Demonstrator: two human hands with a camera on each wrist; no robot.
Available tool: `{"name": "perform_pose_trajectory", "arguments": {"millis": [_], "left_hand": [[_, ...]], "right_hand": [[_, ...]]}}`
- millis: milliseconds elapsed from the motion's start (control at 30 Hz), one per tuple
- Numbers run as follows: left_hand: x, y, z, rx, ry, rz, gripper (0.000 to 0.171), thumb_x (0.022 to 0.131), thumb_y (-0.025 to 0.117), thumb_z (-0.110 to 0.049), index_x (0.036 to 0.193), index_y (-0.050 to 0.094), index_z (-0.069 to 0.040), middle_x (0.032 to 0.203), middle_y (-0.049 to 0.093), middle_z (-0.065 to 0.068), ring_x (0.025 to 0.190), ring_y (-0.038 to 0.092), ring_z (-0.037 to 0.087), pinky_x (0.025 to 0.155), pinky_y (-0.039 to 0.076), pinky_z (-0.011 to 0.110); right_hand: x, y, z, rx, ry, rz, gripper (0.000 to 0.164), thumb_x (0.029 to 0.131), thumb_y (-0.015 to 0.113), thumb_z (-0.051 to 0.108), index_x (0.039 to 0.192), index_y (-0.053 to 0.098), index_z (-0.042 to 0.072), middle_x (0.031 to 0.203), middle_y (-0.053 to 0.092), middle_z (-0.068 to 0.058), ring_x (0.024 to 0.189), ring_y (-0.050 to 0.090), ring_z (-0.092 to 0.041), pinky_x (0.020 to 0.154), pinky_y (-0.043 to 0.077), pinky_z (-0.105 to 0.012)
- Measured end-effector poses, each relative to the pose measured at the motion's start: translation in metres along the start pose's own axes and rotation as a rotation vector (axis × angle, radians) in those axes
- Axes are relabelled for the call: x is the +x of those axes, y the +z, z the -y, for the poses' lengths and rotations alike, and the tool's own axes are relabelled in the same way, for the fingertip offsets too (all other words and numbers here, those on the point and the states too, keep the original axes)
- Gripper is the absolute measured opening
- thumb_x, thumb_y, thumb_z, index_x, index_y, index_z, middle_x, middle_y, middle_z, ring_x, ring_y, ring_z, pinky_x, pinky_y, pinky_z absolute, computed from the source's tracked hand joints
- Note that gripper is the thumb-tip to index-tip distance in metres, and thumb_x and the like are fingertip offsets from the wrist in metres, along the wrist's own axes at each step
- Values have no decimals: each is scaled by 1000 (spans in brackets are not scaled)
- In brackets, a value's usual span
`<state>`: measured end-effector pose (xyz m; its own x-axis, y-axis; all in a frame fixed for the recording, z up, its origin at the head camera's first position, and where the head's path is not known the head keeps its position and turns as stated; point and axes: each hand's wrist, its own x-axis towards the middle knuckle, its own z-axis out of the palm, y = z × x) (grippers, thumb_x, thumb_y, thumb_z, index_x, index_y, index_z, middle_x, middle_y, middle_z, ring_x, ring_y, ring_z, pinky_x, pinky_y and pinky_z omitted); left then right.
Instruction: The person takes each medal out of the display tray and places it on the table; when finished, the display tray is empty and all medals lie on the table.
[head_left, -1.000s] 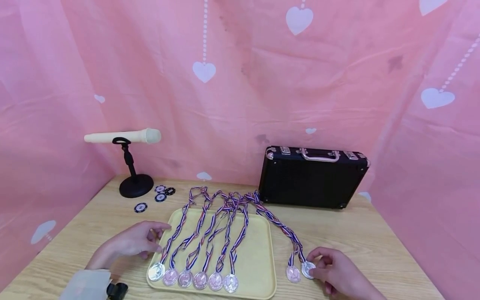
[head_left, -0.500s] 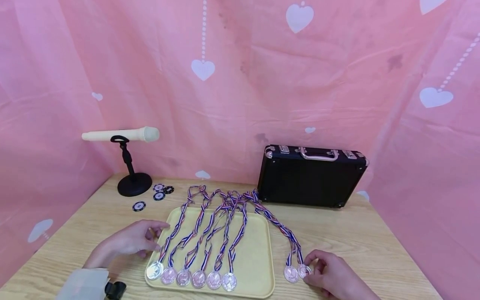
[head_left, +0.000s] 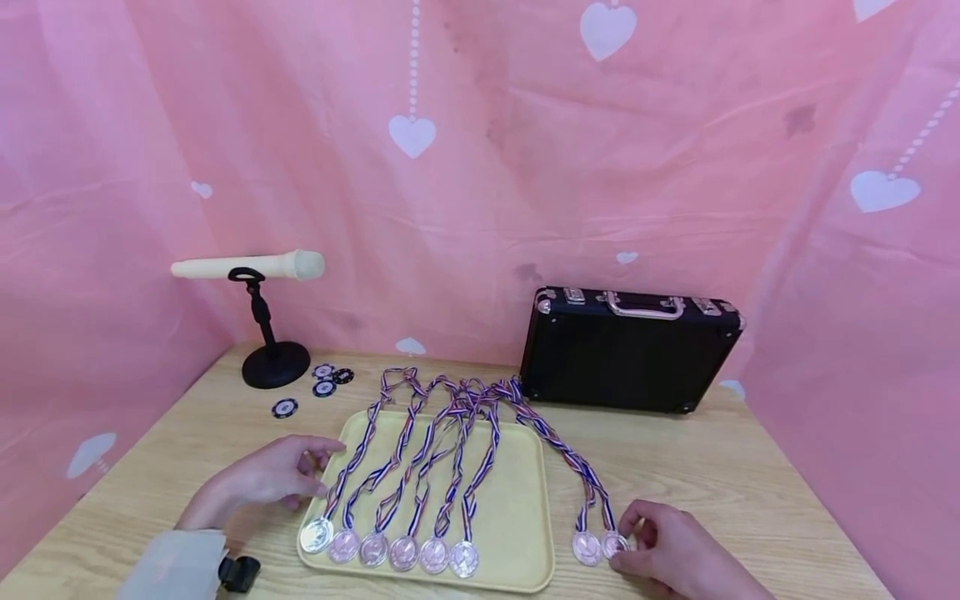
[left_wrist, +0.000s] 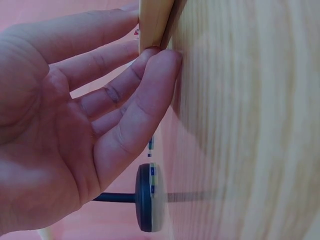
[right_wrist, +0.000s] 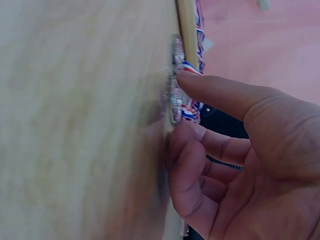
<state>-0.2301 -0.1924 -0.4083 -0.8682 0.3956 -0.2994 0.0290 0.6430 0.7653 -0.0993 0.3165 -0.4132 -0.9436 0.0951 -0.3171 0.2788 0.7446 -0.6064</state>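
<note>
My right hand (head_left: 671,550) holds the rightmost medal (head_left: 614,545) on the bare table, thumb and fingertips at its edge. In the right wrist view that medal (right_wrist: 175,100) stands between thumb and fingers, with its striped ribbon (right_wrist: 189,111) behind. Another medal (head_left: 587,548) lies just to its left. My left hand (head_left: 262,475) is at the left rim of the yellow tray (head_left: 517,517), fingers loosely bent. The left wrist view has its fingertips right at the tray's side (left_wrist: 152,22). Several medals (head_left: 403,552) lie in a row along the tray's near side, ribbons stretching back past the far rim.
A black case (head_left: 633,354) with a silver handle stands at the back right. At the back left are a white microphone (head_left: 247,267) on a black stand (head_left: 275,364) and several poker chips (head_left: 285,407). A pink heart-patterned cloth (head_left: 480,208) surrounds the table.
My right fingers have shifted the rightmost medal slightly left and nearer, so it sits closer to its neighbour. My left hand has stayed at the tray's rim.
</note>
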Motion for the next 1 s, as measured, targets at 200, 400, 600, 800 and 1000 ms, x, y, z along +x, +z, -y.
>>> {"name": "perform_pose_trajectory", "arguments": {"millis": [200, 400, 600, 800, 1000], "left_hand": [[1, -1, -2, -3, -12, -12, 66, 88, 81, -1, 149, 57, -4, 112, 56, 9, 77, 59, 22, 63, 59, 34], [0, 1, 0, -15, 9, -8, 65, 87, 80, 2, 148, 58, -2, 111, 56, 9, 76, 59, 22, 61, 59, 34], [0, 3, 3, -21, 37, 2, 67, 86, 79, 2, 149, 56, 0, 110, 57, 9, 76, 60, 21, 61, 59, 33], [0, 3, 3, -28, 33, 2, 66, 86, 79, 2, 149, 57, -1, 109, 57, 9, 74, 59, 21, 60, 58, 32], [1, 2, 2, -18, 50, 5, 66, 87, 79, 3, 149, 57, -1, 108, 57, 9, 72, 59, 21, 59, 57, 31]], "right_hand": [[-5, -11, 10, -46, -156, -51, 28, 84, 88, 28, 96, 66, 15, 76, 55, -1, 52, 51, -16, 48, 43, -26], [-8, 5, 43, -11, -288, -72, 22, 86, 86, 27, 93, 68, 16, 75, 58, 3, 59, 53, -9, 52, 44, -24], [-5, 40, 78, -21, -408, -14, 21, 86, 87, 26, 91, 69, 17, 75, 59, 7, 65, 52, -4, 60, 43, -22], [-2, 68, 110, -80, -435, 74, 21, 84, 88, 29, 89, 71, 18, 75, 59, 8, 66, 51, -8, 60, 40, -25], [6, 86, 128, -143, -421, 111, 27, 80, 91, 32, 83, 68, 18, 76, 60, 7, 74, 51, -13, 68, 42, -28]]}}
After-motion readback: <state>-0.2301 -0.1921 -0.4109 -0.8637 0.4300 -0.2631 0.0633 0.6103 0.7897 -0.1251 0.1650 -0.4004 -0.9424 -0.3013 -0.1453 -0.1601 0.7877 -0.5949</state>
